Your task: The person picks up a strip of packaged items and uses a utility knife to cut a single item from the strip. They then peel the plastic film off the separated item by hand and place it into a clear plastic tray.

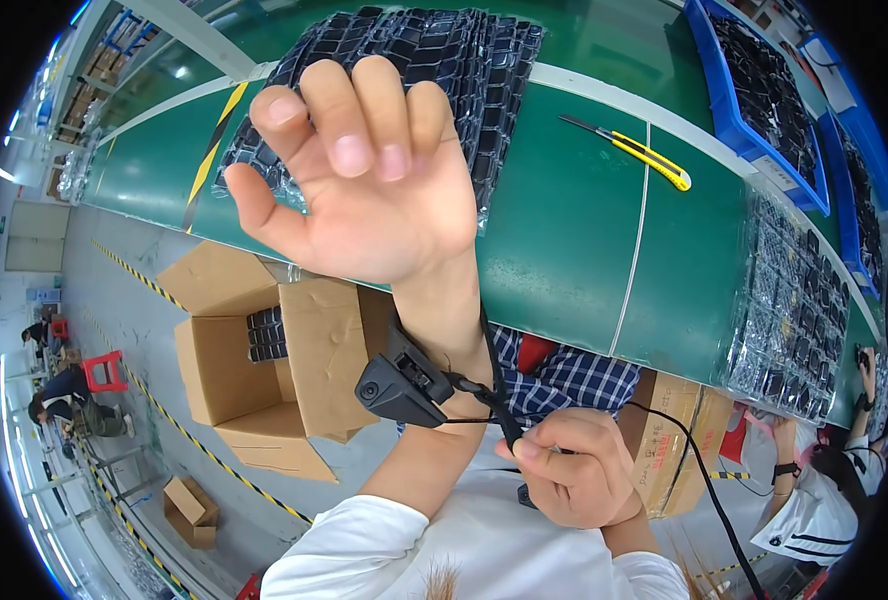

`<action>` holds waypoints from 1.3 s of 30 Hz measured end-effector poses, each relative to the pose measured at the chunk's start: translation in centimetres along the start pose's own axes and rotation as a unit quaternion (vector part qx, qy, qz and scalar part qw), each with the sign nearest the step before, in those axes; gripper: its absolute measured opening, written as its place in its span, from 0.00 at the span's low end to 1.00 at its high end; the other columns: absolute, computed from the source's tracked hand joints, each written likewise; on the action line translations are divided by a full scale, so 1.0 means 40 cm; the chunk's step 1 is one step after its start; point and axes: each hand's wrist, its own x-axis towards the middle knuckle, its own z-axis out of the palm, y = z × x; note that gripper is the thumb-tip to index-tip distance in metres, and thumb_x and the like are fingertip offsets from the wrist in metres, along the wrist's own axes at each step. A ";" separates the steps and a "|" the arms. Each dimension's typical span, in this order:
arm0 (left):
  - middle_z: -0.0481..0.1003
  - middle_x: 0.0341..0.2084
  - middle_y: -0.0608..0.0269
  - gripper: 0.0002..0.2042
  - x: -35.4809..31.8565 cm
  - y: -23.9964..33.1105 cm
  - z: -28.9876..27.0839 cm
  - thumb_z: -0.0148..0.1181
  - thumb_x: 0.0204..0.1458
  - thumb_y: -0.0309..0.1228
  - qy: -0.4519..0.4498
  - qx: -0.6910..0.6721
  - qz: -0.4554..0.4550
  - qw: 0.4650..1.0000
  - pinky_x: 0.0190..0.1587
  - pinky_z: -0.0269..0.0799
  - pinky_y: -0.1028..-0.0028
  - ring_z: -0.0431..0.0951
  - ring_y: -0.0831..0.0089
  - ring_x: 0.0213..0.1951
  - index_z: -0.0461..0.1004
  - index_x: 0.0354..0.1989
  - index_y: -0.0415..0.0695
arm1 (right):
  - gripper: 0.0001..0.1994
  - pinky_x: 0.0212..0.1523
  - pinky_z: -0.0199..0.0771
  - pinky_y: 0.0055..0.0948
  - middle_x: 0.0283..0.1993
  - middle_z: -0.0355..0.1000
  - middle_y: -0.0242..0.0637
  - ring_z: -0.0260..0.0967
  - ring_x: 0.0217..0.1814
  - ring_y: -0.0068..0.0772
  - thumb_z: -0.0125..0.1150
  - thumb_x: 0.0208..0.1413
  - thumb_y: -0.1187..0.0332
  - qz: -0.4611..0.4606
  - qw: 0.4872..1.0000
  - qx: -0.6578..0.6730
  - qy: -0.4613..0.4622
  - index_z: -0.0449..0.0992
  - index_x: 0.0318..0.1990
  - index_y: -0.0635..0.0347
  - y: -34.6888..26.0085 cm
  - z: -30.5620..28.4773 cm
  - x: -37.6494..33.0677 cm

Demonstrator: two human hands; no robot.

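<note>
- Black wrist device [399, 388] sits on the left wrist, right below the raised left hand, with what looks like a lens on its outer end.
- Left hand [379, 205] is palm toward the camera, nothing in it, fingers loosely curled and thumb out to the side.
- Right hand [579, 465] is pinching the end of the device's black strap [505, 418] between thumb and fingers, just beside that wrist.
- Black cable [709, 480] runs down past the right hand, fwiw.
- Past the arms there's a flapped-out cardboard box [204, 370] beside the green bench [564, 250].
- On the bench: a yellow cutter [654, 160], plus a big stack of black pieces in clear plastic [509, 110] behind the left hand.
- Blue bin [716, 85] full of dark pieces sits at the far right.
- Way off left, a red stool [106, 372] near a seated person [69, 395].
</note>
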 end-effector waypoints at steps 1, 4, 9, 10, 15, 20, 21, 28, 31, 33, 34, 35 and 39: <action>0.69 0.21 0.71 0.14 0.003 0.001 -0.007 0.52 0.58 0.45 -0.024 0.052 0.012 0.998 0.26 0.57 0.77 0.63 0.77 0.22 0.77 0.36 0.49 | 0.23 0.35 0.72 0.27 0.40 0.69 0.31 0.72 0.34 0.31 0.76 0.37 0.85 -0.001 1.000 0.001 -0.001 0.76 0.41 0.53 0.000 0.001 -0.001; 0.68 0.21 0.69 0.19 0.011 0.001 -0.022 0.48 0.60 0.50 -0.072 0.159 0.035 0.984 0.26 0.55 0.77 0.62 0.75 0.23 0.77 0.37 0.48 | 0.24 0.36 0.72 0.27 0.41 0.68 0.30 0.72 0.35 0.31 0.77 0.36 0.84 -0.004 1.000 0.003 -0.003 0.76 0.42 0.52 0.001 0.002 -0.001; 0.66 0.19 0.60 0.31 0.022 -0.012 -0.053 0.31 0.64 0.56 -0.088 0.286 0.114 0.947 0.20 0.55 0.75 0.60 0.74 0.19 0.72 0.37 0.39 | 0.25 0.35 0.72 0.27 0.41 0.68 0.32 0.72 0.35 0.31 0.77 0.36 0.85 -0.002 1.000 0.022 -0.008 0.75 0.43 0.53 -0.017 -0.001 -0.008; 0.66 0.19 0.60 0.31 0.025 -0.012 -0.066 0.30 0.64 0.56 -0.085 0.385 0.132 0.910 0.20 0.54 0.75 0.60 0.74 0.18 0.72 0.36 0.39 | 0.24 0.35 0.72 0.26 0.41 0.68 0.32 0.72 0.35 0.31 0.76 0.36 0.85 -0.002 0.999 0.043 -0.004 0.75 0.42 0.53 -0.025 -0.002 -0.011; 0.66 0.18 0.62 0.29 0.012 0.007 -0.069 0.32 0.65 0.54 -0.041 0.270 0.085 0.958 0.20 0.55 0.75 0.60 0.74 0.18 0.71 0.32 0.40 | 0.22 0.36 0.73 0.27 0.40 0.67 0.35 0.72 0.35 0.32 0.74 0.39 0.87 0.034 0.998 0.053 -0.014 0.74 0.41 0.56 -0.008 0.000 0.003; 0.65 0.18 0.69 0.19 -0.012 -0.014 -0.018 0.44 0.63 0.46 -0.020 0.146 -0.023 0.989 0.25 0.55 0.76 0.60 0.76 0.21 0.73 0.30 0.46 | 0.20 0.40 0.75 0.27 0.40 0.68 0.35 0.73 0.39 0.33 0.72 0.42 0.87 0.066 0.997 0.045 -0.005 0.72 0.40 0.57 0.027 0.013 0.010; 0.65 0.18 0.70 0.17 -0.015 -0.013 -0.014 0.45 0.63 0.44 -0.002 0.086 -0.041 0.995 0.25 0.55 0.76 0.60 0.76 0.20 0.73 0.29 0.47 | 0.20 0.42 0.75 0.28 0.42 0.68 0.37 0.74 0.41 0.33 0.71 0.43 0.86 0.070 0.995 0.071 0.009 0.71 0.42 0.58 0.035 0.019 0.007; 0.65 0.17 0.74 0.12 -0.027 -0.011 0.003 0.46 0.62 0.34 0.065 -0.094 -0.102 0.988 0.25 0.55 0.78 0.60 0.81 0.19 0.73 0.28 0.48 | 0.24 0.52 0.75 0.34 0.50 0.68 0.45 0.74 0.50 0.39 0.69 0.48 0.85 0.106 0.976 0.189 0.028 0.65 0.48 0.58 0.079 0.032 0.008; 0.65 0.16 0.74 0.13 -0.028 -0.026 0.020 0.45 0.63 0.33 0.076 -0.149 -0.132 0.977 0.23 0.55 0.78 0.60 0.81 0.19 0.72 0.27 0.48 | 0.28 0.58 0.71 0.38 0.57 0.65 0.50 0.72 0.55 0.41 0.72 0.46 0.82 0.113 0.959 0.256 -0.031 0.62 0.52 0.58 0.099 0.039 0.010; 0.64 0.16 0.74 0.13 -0.031 -0.037 0.023 0.45 0.63 0.33 0.086 -0.166 -0.138 0.973 0.23 0.55 0.78 0.60 0.81 0.18 0.72 0.27 0.48 | 0.31 0.59 0.71 0.37 0.59 0.64 0.50 0.71 0.56 0.40 0.74 0.45 0.80 0.115 0.950 0.288 -0.017 0.61 0.54 0.59 0.125 0.069 0.004; 0.64 0.16 0.74 0.13 -0.032 -0.041 0.022 0.45 0.63 0.33 0.095 -0.184 -0.142 0.968 0.23 0.55 0.78 0.59 0.81 0.18 0.72 0.27 0.48 | 0.34 0.59 0.70 0.37 0.61 0.63 0.50 0.69 0.58 0.40 0.77 0.43 0.78 0.116 0.941 0.319 -0.005 0.61 0.56 0.59 0.139 0.090 0.001; 0.64 0.16 0.74 0.13 -0.034 -0.047 0.021 0.45 0.63 0.33 0.103 -0.202 -0.147 0.963 0.22 0.55 0.77 0.59 0.81 0.18 0.72 0.27 0.47 | 0.37 0.60 0.69 0.37 0.63 0.62 0.50 0.68 0.60 0.39 0.79 0.42 0.76 0.116 0.930 0.348 0.007 0.60 0.59 0.59 0.145 0.102 0.000; 0.63 0.16 0.73 0.14 -0.050 -0.073 0.000 0.44 0.64 0.34 0.150 -0.199 -0.134 0.959 0.22 0.55 0.77 0.59 0.79 0.18 0.72 0.27 0.46 | 0.53 0.61 0.67 0.35 0.66 0.59 0.49 0.64 0.64 0.34 0.86 0.33 0.65 0.254 0.862 0.438 -0.024 0.54 0.67 0.62 0.138 0.122 0.007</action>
